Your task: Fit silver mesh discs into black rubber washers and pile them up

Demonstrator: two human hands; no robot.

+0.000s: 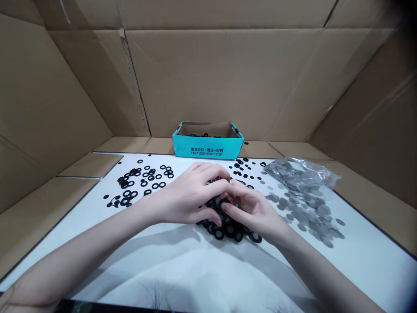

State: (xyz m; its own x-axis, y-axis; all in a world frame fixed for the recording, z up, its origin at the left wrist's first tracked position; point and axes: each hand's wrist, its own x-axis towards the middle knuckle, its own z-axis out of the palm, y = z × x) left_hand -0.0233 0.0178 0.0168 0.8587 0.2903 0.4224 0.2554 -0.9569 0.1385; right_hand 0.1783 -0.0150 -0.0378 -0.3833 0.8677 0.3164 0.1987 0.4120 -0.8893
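A pile of black rings with grey centres (230,230) lies on the white table in front of me. My left hand (192,193) arches over the left and top of the pile, its fingers curved and apart from the thumb. At the pile's right side, my right hand (250,208) has its thumb on a black ring (224,203); its other fingers are partly hidden behind the left hand's fingertips. The two hands meet above the pile.
Loose black rings (143,183) are scattered at the left. Behind stands a turquoise box (208,148) with black rings inside. Small black discs (243,167) lie right of it. Grey discs (309,213) spread at the right beside a clear plastic bag (299,171). Cardboard walls (228,78) surround the table.
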